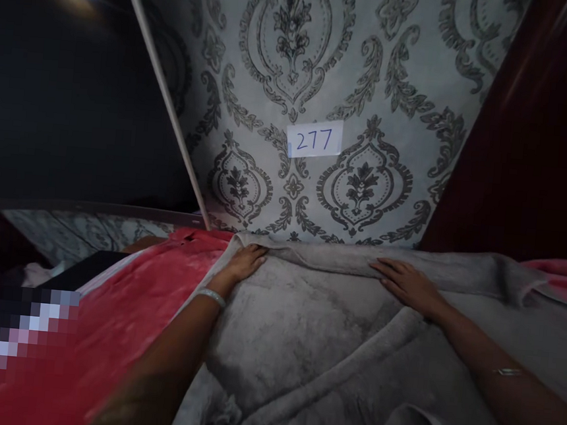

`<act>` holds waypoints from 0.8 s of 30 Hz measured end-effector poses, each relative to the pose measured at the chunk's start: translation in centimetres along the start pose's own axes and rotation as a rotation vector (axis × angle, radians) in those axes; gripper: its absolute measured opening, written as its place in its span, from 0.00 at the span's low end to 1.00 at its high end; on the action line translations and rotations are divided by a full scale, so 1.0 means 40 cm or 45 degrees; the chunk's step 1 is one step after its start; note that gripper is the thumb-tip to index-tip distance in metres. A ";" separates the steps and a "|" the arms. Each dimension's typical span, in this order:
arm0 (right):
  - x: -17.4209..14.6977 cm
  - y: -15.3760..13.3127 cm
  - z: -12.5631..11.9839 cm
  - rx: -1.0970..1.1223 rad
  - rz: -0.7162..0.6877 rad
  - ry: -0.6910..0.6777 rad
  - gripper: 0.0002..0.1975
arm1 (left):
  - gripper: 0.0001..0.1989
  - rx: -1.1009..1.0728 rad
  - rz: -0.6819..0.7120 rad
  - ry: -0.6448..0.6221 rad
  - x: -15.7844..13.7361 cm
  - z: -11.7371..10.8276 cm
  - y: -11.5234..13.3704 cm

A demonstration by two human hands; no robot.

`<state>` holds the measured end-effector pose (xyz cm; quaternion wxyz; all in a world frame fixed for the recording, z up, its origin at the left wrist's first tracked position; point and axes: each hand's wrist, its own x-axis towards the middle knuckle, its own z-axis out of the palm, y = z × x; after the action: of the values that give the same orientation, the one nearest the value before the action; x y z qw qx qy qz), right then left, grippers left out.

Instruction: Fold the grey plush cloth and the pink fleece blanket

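A grey plush blanket (304, 313) lies spread in front of me, with its far edge turned over into a long fold (319, 255). My left hand (248, 262) rests on the left end of this fold, fingers stretched out to the right and palm down. Farther right, my right hand (409, 284) lies on the fold too, its fingers extended and slightly apart. Loose creases cross the blanket between my arms, and part of it is bunched up near the bottom.
A red cover (137, 299) lies under the blanket and shows on both sides. Behind stands a patterned wall (285, 193) with a paper label (314, 139) reading 277. A large dark screen (75, 102) is at left, a dark red panel (527, 154) at right.
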<state>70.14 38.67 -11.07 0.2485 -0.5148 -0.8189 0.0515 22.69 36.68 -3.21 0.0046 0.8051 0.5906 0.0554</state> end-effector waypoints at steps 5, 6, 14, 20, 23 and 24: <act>0.004 -0.010 0.000 0.069 0.050 0.047 0.23 | 0.28 -0.044 0.012 -0.084 -0.179 -0.012 -0.039; 0.003 -0.020 -0.006 0.084 0.071 0.048 0.22 | 0.28 -0.061 0.002 -0.082 -0.231 -0.015 -0.048; -0.004 -0.113 -0.111 0.272 0.216 -0.116 0.19 | 0.31 -0.147 -0.108 -0.027 -0.622 -0.027 -0.097; -0.182 -0.180 -0.233 0.332 0.288 -0.051 0.20 | 0.28 -0.030 -0.285 0.188 -0.708 -0.025 -0.045; -0.347 -0.243 -0.279 0.420 0.302 0.001 0.19 | 0.26 0.092 -0.370 0.247 -0.708 -0.037 -0.008; -0.405 -0.266 -0.289 0.469 0.309 0.004 0.19 | 0.26 0.112 -0.413 0.261 -0.711 -0.042 0.001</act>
<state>72.37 17.66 -3.11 0.3317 -0.5554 -0.7274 0.2289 14.16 9.51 -3.91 -0.0817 0.6890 0.7118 0.1097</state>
